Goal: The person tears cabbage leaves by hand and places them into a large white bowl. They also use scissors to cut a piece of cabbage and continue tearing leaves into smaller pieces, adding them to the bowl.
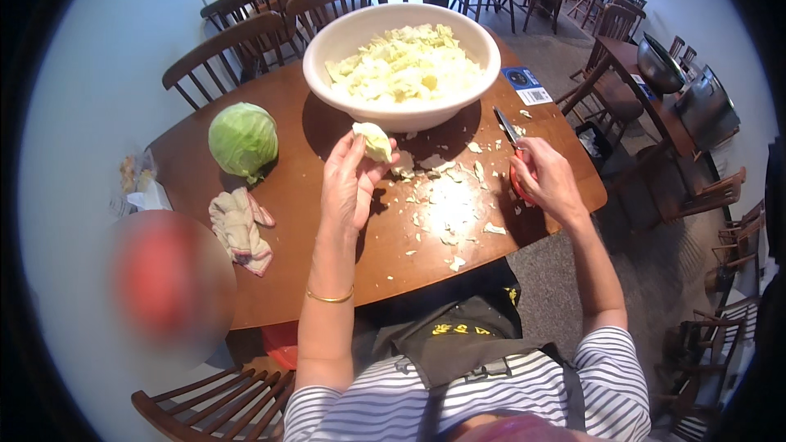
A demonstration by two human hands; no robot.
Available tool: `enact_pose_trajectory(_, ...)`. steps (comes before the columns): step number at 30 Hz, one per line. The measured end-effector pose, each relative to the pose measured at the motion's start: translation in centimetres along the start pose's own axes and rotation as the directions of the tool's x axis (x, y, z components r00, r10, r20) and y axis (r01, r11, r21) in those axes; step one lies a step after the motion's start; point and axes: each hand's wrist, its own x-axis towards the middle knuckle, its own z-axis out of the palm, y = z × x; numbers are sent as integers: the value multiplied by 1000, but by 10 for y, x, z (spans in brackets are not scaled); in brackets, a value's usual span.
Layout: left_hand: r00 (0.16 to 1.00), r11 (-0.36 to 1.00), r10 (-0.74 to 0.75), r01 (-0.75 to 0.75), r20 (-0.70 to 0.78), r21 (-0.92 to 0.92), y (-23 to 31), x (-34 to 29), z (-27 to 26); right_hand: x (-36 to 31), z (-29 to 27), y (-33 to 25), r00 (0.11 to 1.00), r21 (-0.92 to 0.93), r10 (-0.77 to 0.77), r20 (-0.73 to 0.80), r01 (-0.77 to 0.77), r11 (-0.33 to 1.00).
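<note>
Between the fingers of my left hand [350, 176] is a small pale piece of cabbage [374, 142], raised just in front of the big bowl. My right hand [544, 176] is closed on the red handles of a pair of scissors [509, 128], whose dark blades point away from me at the table's right side. A large white bowl [401, 119] stands at the far side, heaped with cut cabbage [409, 65]. To the left sits a whole green cabbage [243, 141].
Cabbage scraps [449, 233] litter the wooden table [327, 278] between my hands. A crumpled cloth [241, 229] lies at the left. A blue and white card [526, 86] is right of the bowl. Metal pots [708, 110] stand on another table; wooden chairs [225, 57] surround mine.
</note>
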Motion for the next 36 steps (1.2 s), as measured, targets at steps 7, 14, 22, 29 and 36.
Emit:
enact_pose_trajectory(7, 999, 997, -40, 37, 32, 67, -4, -1, 7, -23, -3, 40, 974, -214, 128, 189, -86, 973)
enact_pose_trajectory(14, 993, 996, -84, 84, 77, 6, 3, 2, 4, 32, -27, 58, 737, 126, 344, 582, -500, 857)
enact_pose_trajectory(22, 999, 999, -32, 32, 21, 31, -1, -4, 11, 23, -51, 47, 723, 526, 76, 687, -566, 635)
enact_pose_trajectory(29, 993, 998, -57, 55, 104, 27, -4, -12, 20, -22, -63, -27, 697, 469, -127, 706, -326, 820)
enact_pose_trajectory(36, 993, 1000, -14, 16, 115, -16, -12, -13, 23, -24, -48, -58, 798, 75, -135, 588, 113, 991)
